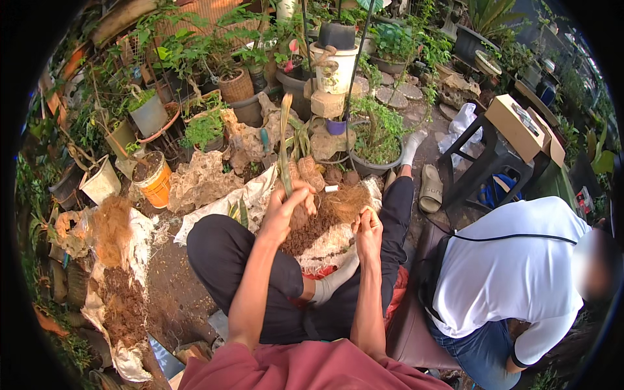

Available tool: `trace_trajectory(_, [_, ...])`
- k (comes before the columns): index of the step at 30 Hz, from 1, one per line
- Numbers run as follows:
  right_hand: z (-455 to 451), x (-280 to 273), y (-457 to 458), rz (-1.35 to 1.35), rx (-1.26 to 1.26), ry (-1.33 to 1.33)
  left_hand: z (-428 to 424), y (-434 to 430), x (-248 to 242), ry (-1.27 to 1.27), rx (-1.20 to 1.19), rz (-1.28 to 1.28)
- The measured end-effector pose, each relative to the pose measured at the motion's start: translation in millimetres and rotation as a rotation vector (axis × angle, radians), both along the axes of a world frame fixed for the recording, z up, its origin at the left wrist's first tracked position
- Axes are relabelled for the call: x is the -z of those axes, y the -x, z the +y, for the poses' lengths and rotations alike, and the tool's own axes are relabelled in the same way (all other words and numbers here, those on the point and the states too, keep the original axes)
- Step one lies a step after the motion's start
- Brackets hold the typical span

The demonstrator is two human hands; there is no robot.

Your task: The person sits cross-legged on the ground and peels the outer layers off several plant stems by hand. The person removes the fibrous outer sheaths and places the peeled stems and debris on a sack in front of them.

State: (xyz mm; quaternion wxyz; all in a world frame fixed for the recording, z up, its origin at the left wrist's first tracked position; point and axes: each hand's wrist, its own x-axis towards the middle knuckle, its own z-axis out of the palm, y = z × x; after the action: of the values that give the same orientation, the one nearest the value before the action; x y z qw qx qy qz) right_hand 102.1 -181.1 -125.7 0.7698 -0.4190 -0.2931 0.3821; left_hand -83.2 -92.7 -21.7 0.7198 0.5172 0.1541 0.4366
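My left hand (285, 212) grips the base of a long-leaved plant (284, 141), whose narrow upright leaves have dry brown tips. Its lower end is mostly hidden by my fingers. My right hand (368, 231) is raised over the right side of the sacking, thumb and fingertips pinched together; any thin strand between them is too fine to make out. Between my hands lie dark crumbly soil (304, 236) and a tuft of brown coconut fibre (348, 202). Just beyond are string-wrapped balls (311, 173) and a small white spool-like piece (331, 188). Pale woven sacking (324, 248) lies beneath.
At the left, more sacking (139, 243) holds fibre (113, 229) and soil. Rough rocks (202, 180), an orange bucket (153, 180) and potted plants stand ahead. A person in white (512, 263) bends at the right, near a black stool (482, 161) bearing a cardboard box (514, 126).
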Motion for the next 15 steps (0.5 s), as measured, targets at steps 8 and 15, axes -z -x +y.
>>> trace_trajectory(8, [2, 15, -1, 0.209, -0.014, 0.067, 43, -32, -26, -0.465, -0.258, 0.298])
trace_trajectory(15, [7, 47, -1, 0.341, -0.155, 0.144, 108, 5, -34, -0.581, -0.107, 0.814])
